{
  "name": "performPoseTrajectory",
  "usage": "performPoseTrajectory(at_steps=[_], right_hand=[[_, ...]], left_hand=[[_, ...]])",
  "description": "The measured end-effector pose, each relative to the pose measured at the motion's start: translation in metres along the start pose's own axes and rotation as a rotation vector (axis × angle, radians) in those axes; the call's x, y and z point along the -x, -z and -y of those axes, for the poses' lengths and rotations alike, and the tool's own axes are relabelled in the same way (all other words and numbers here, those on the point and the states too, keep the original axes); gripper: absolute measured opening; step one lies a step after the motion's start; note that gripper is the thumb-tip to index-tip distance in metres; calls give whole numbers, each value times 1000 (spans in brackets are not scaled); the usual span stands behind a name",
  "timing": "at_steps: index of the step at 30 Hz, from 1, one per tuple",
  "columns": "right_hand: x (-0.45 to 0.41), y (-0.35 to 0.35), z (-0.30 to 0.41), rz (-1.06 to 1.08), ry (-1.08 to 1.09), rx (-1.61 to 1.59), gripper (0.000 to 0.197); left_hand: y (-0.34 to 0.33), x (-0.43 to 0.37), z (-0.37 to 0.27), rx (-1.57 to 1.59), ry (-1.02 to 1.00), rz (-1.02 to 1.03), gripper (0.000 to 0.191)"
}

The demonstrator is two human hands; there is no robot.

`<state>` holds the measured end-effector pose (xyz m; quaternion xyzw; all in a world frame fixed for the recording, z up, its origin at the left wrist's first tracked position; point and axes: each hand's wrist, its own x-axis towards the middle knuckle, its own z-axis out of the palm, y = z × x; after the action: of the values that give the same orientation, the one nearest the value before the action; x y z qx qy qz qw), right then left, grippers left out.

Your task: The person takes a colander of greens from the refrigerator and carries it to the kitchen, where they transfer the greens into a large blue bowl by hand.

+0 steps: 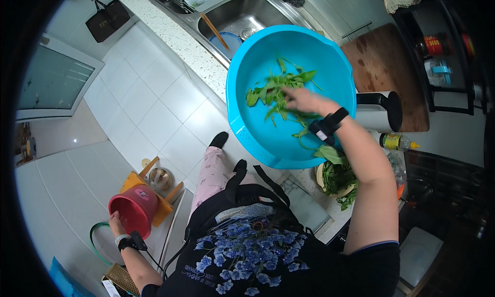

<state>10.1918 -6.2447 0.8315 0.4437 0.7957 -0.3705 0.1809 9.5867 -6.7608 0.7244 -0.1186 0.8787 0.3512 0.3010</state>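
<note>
A large blue plastic basin (251, 136) sits over the counter's edge beside the sink. Loose leafy greens (276, 86) lie spread on its floor. Inside it, my right hand (303, 100) reaches into the greens; motion blur hides whether the fingers close on any leaves. Off to the left, my left hand (116, 223) grips the rim of a red plastic bucket (145, 204), whose mouth is tilted toward the hand. More dark green leaves (336, 177) fill a bowl just below the basin, partly covered by my right forearm.
The steel sink (267, 11) holds chopsticks (214, 30) and a blue-rimmed dish. A wooden cutting board (386, 76) leans at the right, near a yellow-capped bottle (396, 141). By the bucket stand a wooden stool (162, 210) and a glass-lidded pot (160, 179).
</note>
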Motion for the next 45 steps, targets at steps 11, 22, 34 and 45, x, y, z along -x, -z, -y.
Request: performPoseTrajectory(at_steps=[11, 22, 34, 45], right_hand=[[143, 49, 6, -199, -78, 15, 30], [174, 12, 6, -442, -108, -133, 18], [230, 12, -36, -1001, -300, -794, 31], [270, -91, -102, -831, -568, -439, 34]], left_hand=[[-131, 86, -178, 11, -506, 384, 30], [-297, 287, -286, -167, -927, 982, 26], [-345, 399, -289, -284, -1286, 1223, 17], [-346, 449, -250, -359, -1299, 1270, 17]])
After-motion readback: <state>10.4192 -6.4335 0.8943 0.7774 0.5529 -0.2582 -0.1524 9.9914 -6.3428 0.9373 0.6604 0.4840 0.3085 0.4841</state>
